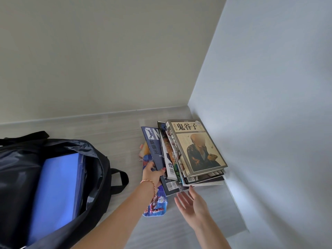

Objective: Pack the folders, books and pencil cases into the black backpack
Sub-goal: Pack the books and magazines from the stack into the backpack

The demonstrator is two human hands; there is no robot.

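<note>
Books point(190, 155) lay stacked in the desk point(116, 130) corner as my left hand point(152, 174) clamped a dark magazine point(154, 148) and my right hand point(193, 203) hovered open, best slid under the pile before lifting toward the black backpack point(53, 186).

The scene is lit evenly by soft, diffuse daylight, and no harsh glare is seen. The right wall point(269, 87) is rendered cool and bluish, the back wall point(107, 51) warmer and beige. A soft shadow is cast under the stack of books point(197, 153) onto the surface point(122, 137). The interior of the black backpack point(19, 177) is left dark with little detail. Straight edges are bent by wide-angle distortion toward the frame borders. Slight softness is noted throughout, and a blurred patch is seen on the top book's cover.
</note>
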